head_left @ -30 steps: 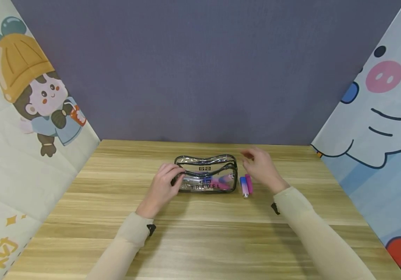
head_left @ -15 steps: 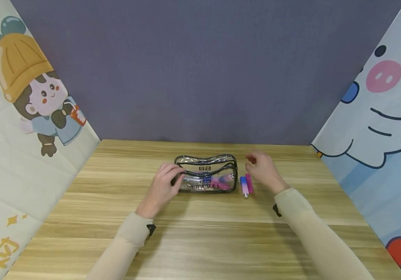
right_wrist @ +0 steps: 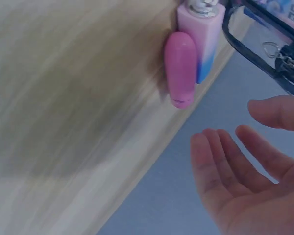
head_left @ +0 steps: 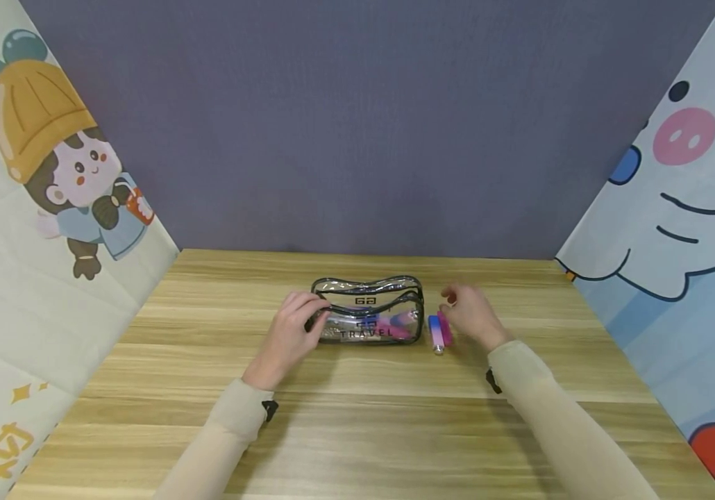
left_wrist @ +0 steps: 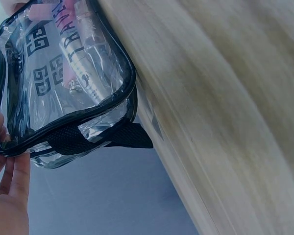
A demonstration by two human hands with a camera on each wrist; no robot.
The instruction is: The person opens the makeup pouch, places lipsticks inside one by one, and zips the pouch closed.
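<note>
A clear travel pouch (head_left: 366, 319) with black edging stands on the table, several pink, blue and silver items showing through its wall. My left hand (head_left: 298, 323) pinches the top left corner of its rim, and the left wrist view shows thumb and fingers (left_wrist: 20, 178) either side of the black edge. To the pouch's right lie a small blue-to-pink bottle (head_left: 435, 332) with a silver top and a rounded magenta tube (right_wrist: 181, 68), side by side. My right hand (head_left: 471, 314) hovers over the tube's far end, its fingers (right_wrist: 203, 161) loosely bent around nothing.
The wooden table (head_left: 357, 430) ends at a dark grey panel (head_left: 357, 139) behind the pouch. Cartoon-printed cloths hang at the left (head_left: 51, 278) and right (head_left: 676, 243). A zipper pull (right_wrist: 284, 61) hangs at the pouch's right end.
My right hand has come down toward me and slightly right, from beside the pouch's back corner to the magenta tube. My left hand and the pouch have stayed put.
</note>
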